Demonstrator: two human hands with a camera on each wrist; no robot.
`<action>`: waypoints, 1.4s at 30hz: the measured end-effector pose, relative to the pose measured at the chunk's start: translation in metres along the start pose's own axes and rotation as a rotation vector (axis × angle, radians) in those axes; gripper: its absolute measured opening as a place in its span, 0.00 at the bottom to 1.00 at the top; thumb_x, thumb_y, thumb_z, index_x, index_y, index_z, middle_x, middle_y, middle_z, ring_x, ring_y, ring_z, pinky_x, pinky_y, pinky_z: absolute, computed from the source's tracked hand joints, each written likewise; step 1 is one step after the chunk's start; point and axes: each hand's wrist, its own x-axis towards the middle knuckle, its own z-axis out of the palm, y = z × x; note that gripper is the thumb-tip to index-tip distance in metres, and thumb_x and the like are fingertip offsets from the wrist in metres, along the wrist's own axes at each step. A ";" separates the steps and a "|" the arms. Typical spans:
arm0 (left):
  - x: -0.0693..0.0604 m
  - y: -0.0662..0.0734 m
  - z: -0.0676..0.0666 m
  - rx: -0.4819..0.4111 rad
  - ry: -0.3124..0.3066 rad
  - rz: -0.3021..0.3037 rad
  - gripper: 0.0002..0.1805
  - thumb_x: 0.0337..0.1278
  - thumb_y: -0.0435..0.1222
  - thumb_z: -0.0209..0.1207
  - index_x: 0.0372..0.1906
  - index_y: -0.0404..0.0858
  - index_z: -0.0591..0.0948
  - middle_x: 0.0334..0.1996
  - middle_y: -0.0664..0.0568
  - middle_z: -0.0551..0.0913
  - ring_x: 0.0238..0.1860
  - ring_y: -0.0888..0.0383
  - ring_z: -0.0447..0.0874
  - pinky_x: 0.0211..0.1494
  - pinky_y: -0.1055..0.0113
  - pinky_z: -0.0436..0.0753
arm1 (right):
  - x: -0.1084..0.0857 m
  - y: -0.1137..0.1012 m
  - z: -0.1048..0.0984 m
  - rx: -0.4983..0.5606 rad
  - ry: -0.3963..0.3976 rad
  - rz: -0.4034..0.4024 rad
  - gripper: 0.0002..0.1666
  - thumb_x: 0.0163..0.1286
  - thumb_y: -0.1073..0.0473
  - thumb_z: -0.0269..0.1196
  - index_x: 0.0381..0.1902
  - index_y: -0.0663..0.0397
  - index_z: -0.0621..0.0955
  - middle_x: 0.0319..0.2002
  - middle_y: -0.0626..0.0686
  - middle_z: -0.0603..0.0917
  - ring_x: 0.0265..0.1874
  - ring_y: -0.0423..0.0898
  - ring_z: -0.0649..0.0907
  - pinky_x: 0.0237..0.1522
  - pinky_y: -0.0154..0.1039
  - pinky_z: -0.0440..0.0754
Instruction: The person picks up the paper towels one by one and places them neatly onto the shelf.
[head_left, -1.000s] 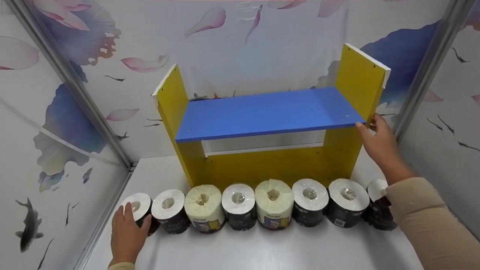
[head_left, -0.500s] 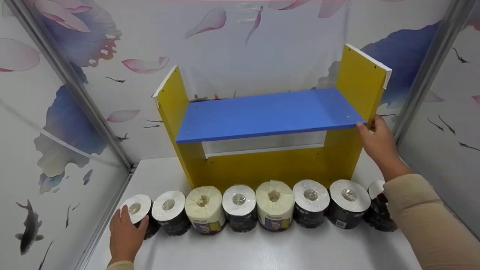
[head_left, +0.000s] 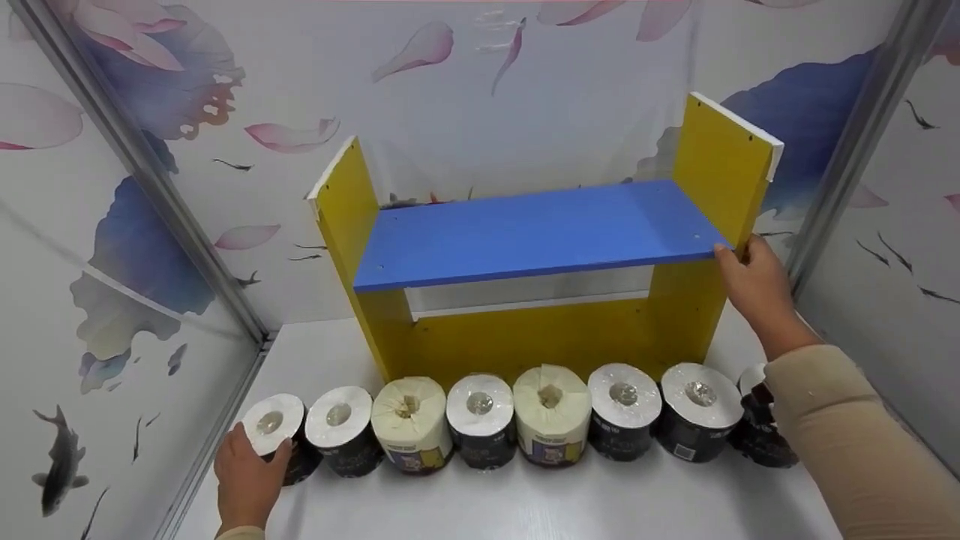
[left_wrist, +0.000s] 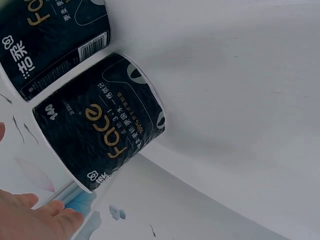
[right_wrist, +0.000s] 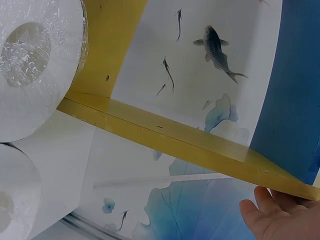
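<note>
Right hand (head_left: pixel 761 291) pinches the right side of a yellow-and-blue board shelf (head_left: pixel 536 234) standing on the white counter (head_left: pixel 525 502); left hand (head_left: pixel 249 478), fingers spread, is beside the leftmost black-wrapped white paper roll (left_wrist: pixel 100 122).

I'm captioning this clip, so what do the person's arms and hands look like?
The left hand and right hand are bare, without gloves. The right arm wears a plain beige fabric long sleeve; at the left, only a beige cuff edge shows.
</note>
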 end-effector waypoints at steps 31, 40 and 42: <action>0.014 -0.021 0.021 -0.103 0.035 -0.095 0.50 0.54 0.40 0.62 0.68 0.16 0.45 0.64 0.18 0.52 0.67 0.25 0.47 0.69 0.37 0.52 | 0.005 -0.003 -0.002 -0.132 0.053 0.032 0.34 0.76 0.41 0.35 0.57 0.67 0.67 0.36 0.60 0.67 0.33 0.53 0.68 0.34 0.44 0.67; 0.016 -0.021 0.024 -0.137 0.021 -0.142 0.52 0.51 0.40 0.64 0.68 0.16 0.45 0.64 0.17 0.52 0.67 0.25 0.48 0.69 0.37 0.53 | 0.004 -0.002 -0.003 -0.146 0.051 0.002 0.31 0.76 0.41 0.36 0.50 0.65 0.68 0.31 0.58 0.67 0.28 0.50 0.68 0.30 0.42 0.68; 0.016 -0.020 0.025 -0.139 0.017 -0.149 0.52 0.51 0.40 0.64 0.68 0.16 0.46 0.63 0.17 0.52 0.66 0.25 0.49 0.69 0.38 0.53 | 0.005 -0.002 -0.003 -0.155 0.059 -0.008 0.30 0.76 0.41 0.36 0.48 0.65 0.68 0.30 0.58 0.67 0.27 0.50 0.68 0.29 0.42 0.68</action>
